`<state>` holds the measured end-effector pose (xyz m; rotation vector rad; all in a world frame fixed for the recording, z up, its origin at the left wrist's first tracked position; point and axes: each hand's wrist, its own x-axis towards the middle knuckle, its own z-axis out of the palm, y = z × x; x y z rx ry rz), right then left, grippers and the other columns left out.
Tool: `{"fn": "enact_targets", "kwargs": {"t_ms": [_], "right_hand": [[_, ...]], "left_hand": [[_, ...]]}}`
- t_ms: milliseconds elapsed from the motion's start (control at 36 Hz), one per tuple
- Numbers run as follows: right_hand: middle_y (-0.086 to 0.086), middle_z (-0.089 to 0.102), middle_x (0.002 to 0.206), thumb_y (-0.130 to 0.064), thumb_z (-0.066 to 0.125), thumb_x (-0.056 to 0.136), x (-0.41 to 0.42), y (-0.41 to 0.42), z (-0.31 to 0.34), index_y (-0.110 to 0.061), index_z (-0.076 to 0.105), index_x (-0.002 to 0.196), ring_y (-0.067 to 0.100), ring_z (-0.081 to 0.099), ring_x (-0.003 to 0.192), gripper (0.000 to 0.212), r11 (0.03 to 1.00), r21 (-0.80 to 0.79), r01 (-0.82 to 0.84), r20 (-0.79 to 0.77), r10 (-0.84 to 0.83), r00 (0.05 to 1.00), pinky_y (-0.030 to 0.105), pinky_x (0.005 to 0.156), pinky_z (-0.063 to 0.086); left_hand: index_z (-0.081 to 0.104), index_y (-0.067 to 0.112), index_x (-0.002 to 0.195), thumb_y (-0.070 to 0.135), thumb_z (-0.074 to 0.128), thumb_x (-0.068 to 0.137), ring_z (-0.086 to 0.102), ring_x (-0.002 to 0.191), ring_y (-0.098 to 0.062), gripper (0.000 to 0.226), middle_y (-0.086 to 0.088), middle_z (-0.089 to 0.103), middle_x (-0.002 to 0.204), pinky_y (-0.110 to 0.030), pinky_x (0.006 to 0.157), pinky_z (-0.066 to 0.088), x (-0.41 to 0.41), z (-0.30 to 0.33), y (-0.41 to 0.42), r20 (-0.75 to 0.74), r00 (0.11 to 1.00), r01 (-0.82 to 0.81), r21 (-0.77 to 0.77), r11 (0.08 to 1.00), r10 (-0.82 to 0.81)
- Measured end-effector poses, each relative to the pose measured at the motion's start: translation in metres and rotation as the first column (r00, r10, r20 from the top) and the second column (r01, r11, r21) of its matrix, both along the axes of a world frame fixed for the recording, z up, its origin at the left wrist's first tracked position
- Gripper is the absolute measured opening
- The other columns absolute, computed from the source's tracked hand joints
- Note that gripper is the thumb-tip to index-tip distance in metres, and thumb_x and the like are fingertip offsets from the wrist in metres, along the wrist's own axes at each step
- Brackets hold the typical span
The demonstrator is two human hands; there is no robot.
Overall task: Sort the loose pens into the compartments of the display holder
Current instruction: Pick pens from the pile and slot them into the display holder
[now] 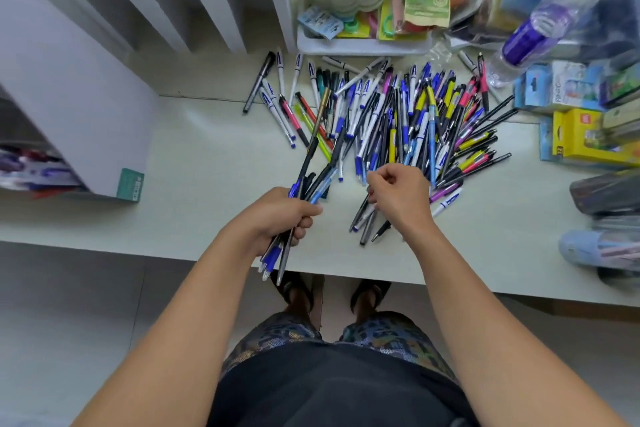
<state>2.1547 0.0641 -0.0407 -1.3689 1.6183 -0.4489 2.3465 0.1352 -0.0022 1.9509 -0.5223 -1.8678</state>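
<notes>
on the table: pale green flat table [214,163] carries a wide loose heap of mixed plastic pens [415,114], blue, white, black, yellow and pink, spread across its middle and right
left hand: left hand [277,215] curls tight round a bundle of blue and black pens [304,184], the bundle slanting from the table edge up toward the heap
right hand: right hand [398,191] hangs over the near edge of the heap, fingers bent inward; whether they pinch a pen cannot be told
near pens: a few grey and black pens [367,222] lie on the table just under the right hand
display holder: white holder with arched compartment openings [180,10] stands at the back left, well apart from both hands
right side: clear plastic bottle with purple label [554,17] and yellow box [585,135] lie beside the heap
</notes>
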Motion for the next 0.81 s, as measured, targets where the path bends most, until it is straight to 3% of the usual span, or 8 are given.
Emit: {"fn": "enact_targets", "kwargs": {"t_ms": [167, 250, 333, 500, 556, 611, 667, 806], "right_hand": [[-0.005, 0.068, 0.112, -0.042, 0.054, 0.104, 0.036, -0.011, 0.044, -0.023, 0.065, 0.122, 0.013, 0.067, 0.099, 0.029, 0.988, 0.153, -0.024, 0.381, -0.036, 0.924, 0.031, 0.080, 0.059], [-0.015, 0.056, 0.131, -0.043, 0.052, 0.104, 0.051, -0.022, 0.064, -0.028, 0.053, 0.143, 0.002, 0.059, 0.114, 0.041, 0.991, 0.059, -0.119, 0.421, 0.083, 0.903, 0.026, 0.088, 0.054], [-0.004, 0.064, 0.129, -0.030, 0.059, 0.103, 0.061, -0.032, 0.077, -0.019, 0.060, 0.138, 0.009, 0.064, 0.109, 0.037, 0.997, -0.017, -0.073, 0.467, 0.072, 0.881, 0.028, 0.086, 0.058], [0.010, 0.078, 0.093, -0.027, 0.060, 0.102, 0.069, -0.041, 0.088, -0.011, 0.079, 0.088, 0.017, 0.072, 0.095, 0.029, 0.987, -0.133, -0.089, 0.342, 0.130, 0.931, 0.028, 0.089, 0.056], [0.027, 0.072, 0.101, -0.031, 0.056, 0.104, 0.072, -0.040, 0.091, -0.002, 0.077, 0.092, 0.032, 0.068, 0.103, 0.037, 0.985, -0.150, -0.090, 0.331, 0.135, 0.934, 0.031, 0.091, 0.052], [0.020, 0.070, 0.118, -0.032, 0.051, 0.106, 0.072, -0.038, 0.096, 0.001, 0.070, 0.116, 0.028, 0.065, 0.111, 0.039, 0.983, -0.184, 0.014, 0.391, 0.060, 0.919, 0.033, 0.092, 0.052], [-0.005, 0.064, 0.132, -0.045, 0.048, 0.104, 0.068, -0.033, 0.103, -0.013, 0.059, 0.139, 0.004, 0.058, 0.123, 0.049, 0.965, -0.163, 0.205, 0.530, -0.089, 0.843, 0.034, 0.108, 0.048], [-0.011, 0.054, 0.147, -0.060, 0.043, 0.093, 0.056, 0.008, 0.103, -0.021, 0.049, 0.147, -0.003, 0.047, 0.136, 0.068, 0.942, -0.184, 0.281, 0.659, -0.093, 0.746, 0.038, 0.120, 0.035]], "left_hand": [[0.057, 0.017, 0.089, 0.020, 0.066, 0.098, 0.036, 0.048, -0.012, 0.013, 0.002, 0.042, 0.058, -0.021, 0.047, 0.033, 0.012, 0.022, -0.002, -0.154, 0.988, -0.010, -0.089, 0.996, -0.004], [0.055, 0.017, 0.088, 0.020, 0.067, 0.097, 0.037, 0.048, -0.011, 0.016, 0.002, 0.042, 0.058, -0.021, 0.046, 0.034, 0.012, 0.033, -0.010, -0.175, 0.977, 0.102, -0.127, 0.987, -0.123], [0.052, 0.017, 0.083, 0.017, 0.068, 0.096, 0.039, 0.049, -0.012, 0.021, 0.001, 0.044, 0.059, -0.022, 0.047, 0.034, 0.007, 0.046, -0.019, -0.204, 0.961, 0.151, -0.174, 0.973, -0.186], [0.057, 0.013, 0.083, 0.010, 0.065, 0.096, 0.042, 0.048, -0.012, 0.015, -0.002, 0.049, 0.059, -0.021, 0.044, 0.038, -0.004, 0.067, -0.042, -0.215, 0.974, 0.015, -0.251, 0.968, -0.071], [0.055, 0.012, 0.081, 0.005, 0.060, 0.096, 0.042, 0.047, -0.012, 0.017, -0.002, 0.048, 0.058, -0.021, 0.042, 0.038, -0.010, 0.072, -0.049, -0.188, 0.982, -0.027, -0.269, 0.963, -0.025], [0.056, 0.012, 0.081, 0.005, 0.060, 0.096, 0.043, 0.046, -0.011, 0.017, -0.001, 0.048, 0.057, -0.021, 0.043, 0.039, -0.015, 0.076, -0.057, -0.175, 0.982, -0.125, -0.312, 0.942, 0.072], [0.059, 0.013, 0.086, 0.011, 0.065, 0.097, 0.044, 0.047, -0.010, 0.012, 0.001, 0.048, 0.059, -0.021, 0.045, 0.041, -0.015, 0.078, -0.064, -0.253, 0.923, -0.366, -0.335, 0.868, 0.291], [0.056, 0.014, 0.083, 0.011, 0.061, 0.098, 0.050, 0.046, -0.008, 0.017, 0.004, 0.050, 0.055, -0.021, 0.047, 0.046, -0.011, 0.087, -0.081, -0.495, 0.531, -0.841, -0.205, 0.501, 0.688]]}}
